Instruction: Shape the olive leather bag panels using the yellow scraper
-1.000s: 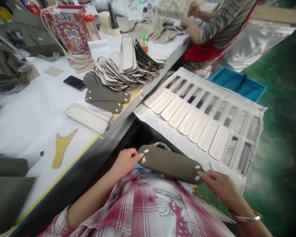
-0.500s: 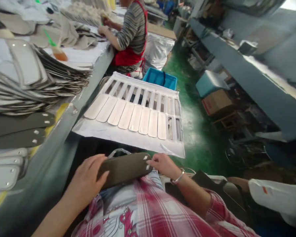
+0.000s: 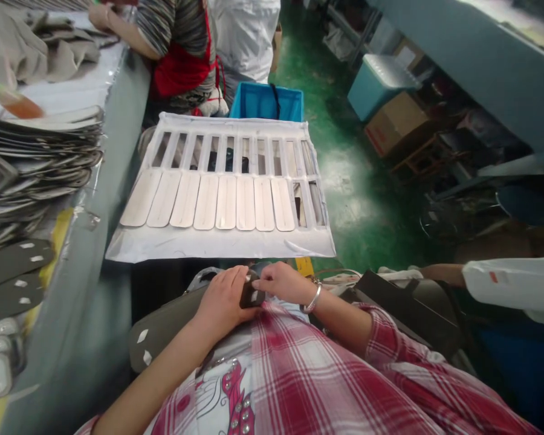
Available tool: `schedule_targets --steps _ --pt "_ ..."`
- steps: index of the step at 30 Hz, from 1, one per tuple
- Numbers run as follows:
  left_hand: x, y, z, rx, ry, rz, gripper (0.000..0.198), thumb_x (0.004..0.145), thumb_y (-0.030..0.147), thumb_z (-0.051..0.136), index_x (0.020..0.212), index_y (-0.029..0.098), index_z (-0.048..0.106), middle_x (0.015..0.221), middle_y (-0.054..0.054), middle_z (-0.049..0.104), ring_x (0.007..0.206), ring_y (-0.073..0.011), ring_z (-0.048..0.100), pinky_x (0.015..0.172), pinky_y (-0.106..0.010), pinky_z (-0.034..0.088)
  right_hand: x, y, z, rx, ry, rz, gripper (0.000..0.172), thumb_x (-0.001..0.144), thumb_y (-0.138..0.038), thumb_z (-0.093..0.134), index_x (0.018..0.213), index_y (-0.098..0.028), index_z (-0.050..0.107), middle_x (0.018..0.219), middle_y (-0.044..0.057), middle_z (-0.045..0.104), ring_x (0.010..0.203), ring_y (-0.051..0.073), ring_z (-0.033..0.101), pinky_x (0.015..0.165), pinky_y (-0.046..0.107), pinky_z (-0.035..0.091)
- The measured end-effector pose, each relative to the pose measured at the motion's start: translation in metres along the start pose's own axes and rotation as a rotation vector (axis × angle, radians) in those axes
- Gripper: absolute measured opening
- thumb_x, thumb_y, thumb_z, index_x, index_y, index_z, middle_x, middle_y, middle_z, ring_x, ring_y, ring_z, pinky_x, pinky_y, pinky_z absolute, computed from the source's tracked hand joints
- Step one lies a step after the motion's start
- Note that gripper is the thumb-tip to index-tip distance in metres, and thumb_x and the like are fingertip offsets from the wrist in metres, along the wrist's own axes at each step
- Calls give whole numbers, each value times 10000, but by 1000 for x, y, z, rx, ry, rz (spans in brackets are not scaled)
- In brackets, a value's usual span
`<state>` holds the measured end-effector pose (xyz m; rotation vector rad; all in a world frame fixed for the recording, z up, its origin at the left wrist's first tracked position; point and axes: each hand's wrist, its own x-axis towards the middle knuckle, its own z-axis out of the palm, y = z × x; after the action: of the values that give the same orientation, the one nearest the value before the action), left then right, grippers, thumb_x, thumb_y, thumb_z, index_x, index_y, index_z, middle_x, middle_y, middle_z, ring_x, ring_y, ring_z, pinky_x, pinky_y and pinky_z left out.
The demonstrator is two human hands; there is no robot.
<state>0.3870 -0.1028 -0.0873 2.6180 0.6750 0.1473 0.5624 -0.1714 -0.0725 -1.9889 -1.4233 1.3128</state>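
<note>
A long dark olive panel [image 3: 172, 323] with rounded ends lies across my lap, slanting down to the left. Two small white tabs show at each of its ends. My left hand [image 3: 224, 296] wraps over the panel near its right end, covering part of it. Right beside it, my right hand [image 3: 285, 283] pinches that end by the white tabs. Just beyond both hands is a white rack [image 3: 217, 244] with slots. A row of pale rounded strips [image 3: 226, 202] lies on the rack, side by side.
At left, a table [image 3: 122, 115] bears stacked dark-edged panels [image 3: 40, 163] and more olive panels [image 3: 18, 257]. A co-worker in a red apron [image 3: 181, 72] sits beyond the rack, near a blue crate [image 3: 267, 101]. A white panel [image 3: 512, 287] juts in at right, above dark pieces.
My left hand has slid right along the panel towards my right hand, uncovering its left end with two tabs. The view has tilted down and shifted right.
</note>
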Motion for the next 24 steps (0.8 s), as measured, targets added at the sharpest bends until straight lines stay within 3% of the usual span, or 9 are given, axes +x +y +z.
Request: schedule_targets --steps 18,24 --pt "11 10 -8 -3 -32 -34 615 628 403 654 1130 110 455 1100 -140 564 1002 -272 525 894 -406 416 2 -1 0 -138 125 -49 295 749 -372 557 551 -157 598 502 -18 532 462 63 405 462 224 214" --pt "12 10 -9 -7 -41 -46 622 637 418 648 1143 116 451 1120 -138 556 1010 -272 519 893 -415 415 8 4 -2 -127 76 -31 376 718 -460 574 500 -154 546 461 -29 474 442 62 367 451 225 205"
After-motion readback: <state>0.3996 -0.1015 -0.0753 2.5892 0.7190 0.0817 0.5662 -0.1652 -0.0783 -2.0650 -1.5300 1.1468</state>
